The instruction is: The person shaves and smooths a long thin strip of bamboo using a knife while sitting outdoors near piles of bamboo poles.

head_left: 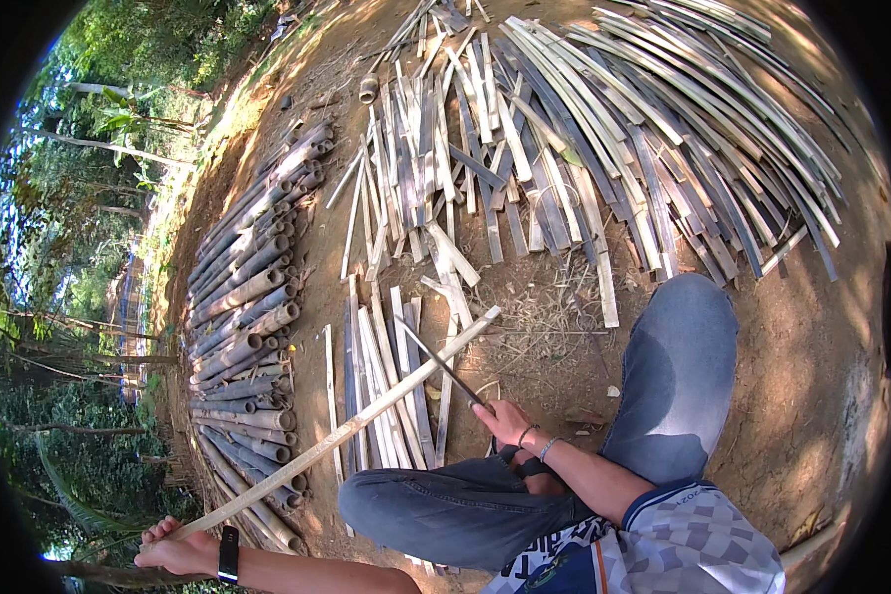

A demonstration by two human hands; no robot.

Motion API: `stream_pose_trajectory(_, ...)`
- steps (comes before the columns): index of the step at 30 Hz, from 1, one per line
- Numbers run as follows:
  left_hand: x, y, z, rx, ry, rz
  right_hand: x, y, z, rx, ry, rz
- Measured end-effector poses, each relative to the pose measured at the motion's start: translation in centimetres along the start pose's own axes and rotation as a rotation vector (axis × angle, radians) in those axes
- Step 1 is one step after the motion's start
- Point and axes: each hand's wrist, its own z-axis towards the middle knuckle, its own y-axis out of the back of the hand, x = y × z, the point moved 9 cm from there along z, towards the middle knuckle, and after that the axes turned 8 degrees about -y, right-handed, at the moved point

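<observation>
Long pale bamboo strip (351, 428), seemingly split, flat, straight, held aslant.

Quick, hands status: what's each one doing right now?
Left hand: closed around the end of a long bamboo strip.
Right hand: closed on a long knife.

We count 1 long bamboo strip (337, 436) and 1 long knife (444, 364), both held in our 2 hands: left (180, 552), right (505, 421). 1 stack of round bamboo poles (243, 327), approx. 30+, exact no. unclear. Split slats (564, 148): 3 loose heaps, too many to count.
</observation>
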Motion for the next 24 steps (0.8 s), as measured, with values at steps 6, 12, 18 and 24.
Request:
stream_pose_trajectory(6, 1.2, 0.1, 1.2, 0.015, -0.005, -0.011, -2.8, -0.3, 1.1, -0.068, -0.105, 0.077)
stream_pose_trajectory(12, 0.7, -0.5, 0.7, 0.054, 0.009, -0.043, -4.6, 1.0, 2.2, -0.116, -0.162, 0.137)
stream_pose_trajectory(18, 0.1, -0.6, 0.5, 0.048, 0.004, -0.06, -3.7, 0.3, 1.3, -0.159, 0.101, 0.055)
stream_pose_trajectory(24, -0.3, -0.7, 0.0, 0.037, 0.018, -0.042, -6.8, 0.5, 2.0, -0.107, -0.282, 0.135)
